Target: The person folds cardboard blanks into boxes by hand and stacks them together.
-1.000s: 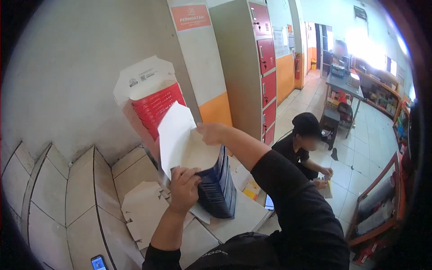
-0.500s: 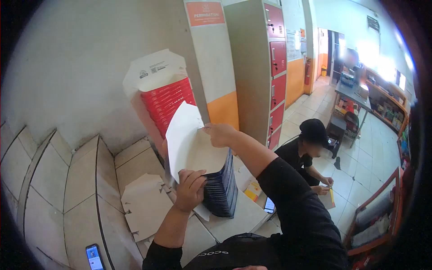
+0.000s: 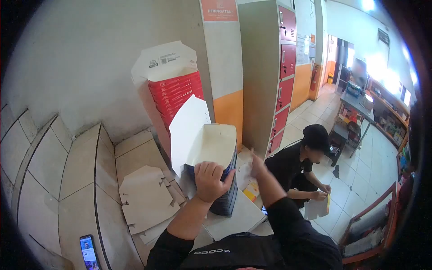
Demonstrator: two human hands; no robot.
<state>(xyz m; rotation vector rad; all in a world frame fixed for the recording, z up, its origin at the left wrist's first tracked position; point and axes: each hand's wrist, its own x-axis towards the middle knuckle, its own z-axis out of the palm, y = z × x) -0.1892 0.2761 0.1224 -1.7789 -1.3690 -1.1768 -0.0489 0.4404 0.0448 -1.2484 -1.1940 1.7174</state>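
A tall stack of nested dark-blue paper food boxes (image 3: 228,198) stands before me on the tiled ledge. The top box (image 3: 218,139) has a white inside, and its lid flap stands up on the left. My left hand (image 3: 209,181) grips the near edge of this box, fingers over the rim and thumb against the outer side. To the right of the stack, apart from it, is my right hand (image 3: 262,165), smeared by motion; I cannot make out its fingers. Behind stands a stack of red boxes (image 3: 175,92) with a raised white lid.
Flat white box blanks (image 3: 148,195) lie on the ledge at left, near a lit phone (image 3: 90,252). A crouching person (image 3: 292,166) at right holds a flat sheet (image 3: 320,208). Grey lockers with red doors (image 3: 281,96) stand behind. A wooden-framed case (image 3: 373,225) sits at lower right.
My right hand has left the top box's far rim and moved right and down. My left hand has shifted along the near rim to the right. The view has swung slightly.
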